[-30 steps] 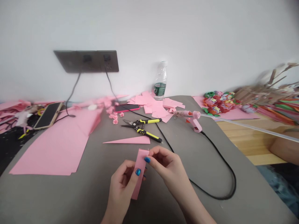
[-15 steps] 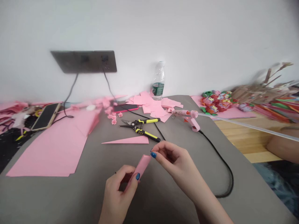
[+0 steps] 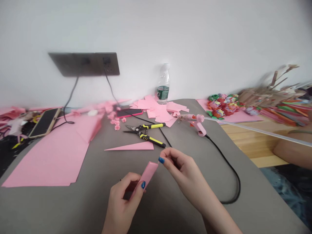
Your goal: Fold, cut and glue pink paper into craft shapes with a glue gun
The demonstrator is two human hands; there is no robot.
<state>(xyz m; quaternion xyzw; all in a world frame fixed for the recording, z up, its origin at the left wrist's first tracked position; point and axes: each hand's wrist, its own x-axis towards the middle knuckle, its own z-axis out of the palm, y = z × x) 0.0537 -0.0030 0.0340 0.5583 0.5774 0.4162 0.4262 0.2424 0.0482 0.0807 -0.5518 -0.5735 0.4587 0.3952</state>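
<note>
My left hand (image 3: 124,198) grips a narrow folded strip of pink paper (image 3: 147,175) between thumb and fingers, its upper end leaning to the right. My right hand (image 3: 182,172) hovers just beside the strip's tip, its fingertips pinched together on nothing visible. Beyond both hands lies a long pink paper triangle (image 3: 130,147). Yellow-and-black tin snips (image 3: 146,132) rest just past it. A pink hot glue gun (image 3: 197,123) with a long clear glue stick (image 3: 253,130) lies further right.
A grey mat (image 3: 170,201) covers the table, with large pink sheets (image 3: 48,162) at left and cut pink squares (image 3: 158,112) at the back. A black cord (image 3: 231,169) curves right. Two phones, a plastic bottle (image 3: 162,85) and paper flowers (image 3: 221,105) stand beyond.
The strip has tilted from nearly upright to leaning right, and my right hand has let go of it and moved up and right. The view has shifted slightly.
</note>
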